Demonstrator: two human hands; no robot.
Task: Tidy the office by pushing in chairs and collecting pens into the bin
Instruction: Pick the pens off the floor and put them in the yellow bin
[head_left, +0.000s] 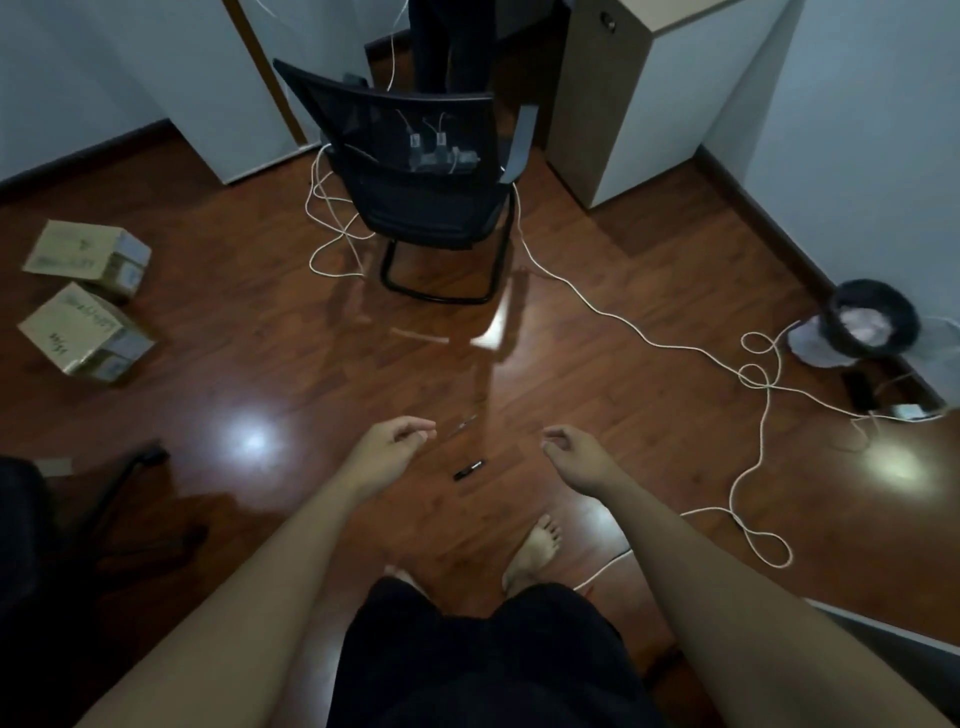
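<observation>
Reaching forward over the floor, left hand (390, 446) and right hand (570, 448) hang loosely curled, each grip empty.

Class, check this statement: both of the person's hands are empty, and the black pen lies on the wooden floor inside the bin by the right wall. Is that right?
Not quite. The head view shows the black pen lying on the open floor between the left hand and right hand, far from the bin. Both hands are indeed empty.

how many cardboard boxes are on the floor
2, both on the wooden floor at the left: one cardboard box farther off, the other cardboard box just nearer the camera. More may sit out of frame.
</observation>
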